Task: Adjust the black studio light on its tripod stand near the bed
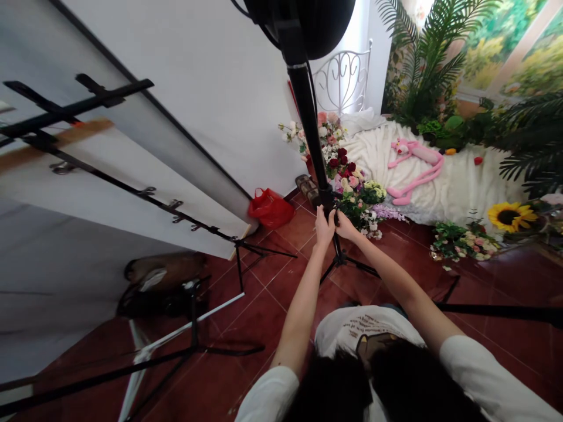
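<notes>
A black light stand (309, 120) rises in front of me, with a dark lamp head (308, 23) on top and its tripod legs (339, 259) spread on the floor. My left hand (324, 225) is closed around the pole just below a thick joint. Beside it, on the right of the pole, my right hand (345, 225) is also closed at the same height, with its fingers near a small dark knob or clamp. Parts of the fingers are hidden behind the pole, and the exact grip point is small.
Left are a clip-hung white panel (145, 187), a red bag (271, 208) and white stand legs (193, 322). Artificial flowers (352, 181) stand close behind the pole. A pink plush toy (417, 167) lies on a white-draped bed (461, 181); a sunflower (511, 217) is right.
</notes>
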Action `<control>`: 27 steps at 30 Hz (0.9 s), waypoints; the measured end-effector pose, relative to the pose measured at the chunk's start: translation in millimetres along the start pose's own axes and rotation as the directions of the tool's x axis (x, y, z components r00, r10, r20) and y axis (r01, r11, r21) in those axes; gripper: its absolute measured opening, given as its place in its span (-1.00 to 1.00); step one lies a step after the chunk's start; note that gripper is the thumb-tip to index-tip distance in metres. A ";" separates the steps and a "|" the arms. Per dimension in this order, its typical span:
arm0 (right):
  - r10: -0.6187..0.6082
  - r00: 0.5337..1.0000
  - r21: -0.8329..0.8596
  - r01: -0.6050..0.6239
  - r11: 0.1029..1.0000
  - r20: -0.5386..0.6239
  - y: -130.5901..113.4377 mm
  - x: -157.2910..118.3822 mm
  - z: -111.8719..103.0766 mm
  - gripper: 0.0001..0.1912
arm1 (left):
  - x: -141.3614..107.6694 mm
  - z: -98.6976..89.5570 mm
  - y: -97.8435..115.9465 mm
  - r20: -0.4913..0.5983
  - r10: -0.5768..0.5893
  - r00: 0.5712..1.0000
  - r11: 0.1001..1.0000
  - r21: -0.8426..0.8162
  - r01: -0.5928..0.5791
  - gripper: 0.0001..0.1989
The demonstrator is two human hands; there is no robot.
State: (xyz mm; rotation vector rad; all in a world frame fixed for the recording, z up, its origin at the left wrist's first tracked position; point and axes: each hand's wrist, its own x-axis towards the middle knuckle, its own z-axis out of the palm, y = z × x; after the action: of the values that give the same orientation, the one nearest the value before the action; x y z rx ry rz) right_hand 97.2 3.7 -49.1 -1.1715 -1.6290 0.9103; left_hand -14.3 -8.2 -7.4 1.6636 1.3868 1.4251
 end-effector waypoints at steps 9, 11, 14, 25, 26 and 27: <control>0.050 0.999 -0.036 -0.050 0.998 -0.021 4.2 -3.5 3.8 -0.50 | 26.0 1.6 26.8 -0.057 0.069 0.996 0.997 -0.040 -0.072 -0.38; 0.053 0.998 -0.045 -0.054 0.998 -0.029 5.3 -3.4 4.3 -0.51 | 33.6 4.5 34.9 -0.092 0.089 0.992 0.993 -0.063 -0.095 -0.41; 0.043 0.998 -0.054 -0.046 0.997 -0.044 6.0 -3.3 4.7 -0.49 | 44.1 4.6 47.6 -0.114 0.127 0.985 0.986 -0.094 -0.138 -0.44; 0.185 0.983 0.195 -0.180 0.964 -0.009 -9.4 -10.5 -1.9 -0.20 | 48.2 -3.0 60.3 -0.061 0.157 0.986 0.977 -0.138 -0.164 -0.45; 0.217 0.976 0.267 -0.211 0.940 0.005 -12.8 -12.4 -5.6 -0.14 | 47.8 -2.6 59.7 -0.061 0.154 0.986 0.977 -0.141 -0.161 -0.45; 0.247 0.969 0.330 -0.234 0.914 0.004 -16.5 -14.2 -9.8 -0.11 | 47.7 -2.3 59.3 -0.061 0.151 0.987 0.977 -0.146 -0.159 -0.45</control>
State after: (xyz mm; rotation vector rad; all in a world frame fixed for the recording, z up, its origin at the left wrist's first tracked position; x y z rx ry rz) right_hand 103.7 -13.9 -34.4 -1.1594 -1.2564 1.2560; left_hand -0.1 16.2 63.3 1.6794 1.1648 1.6260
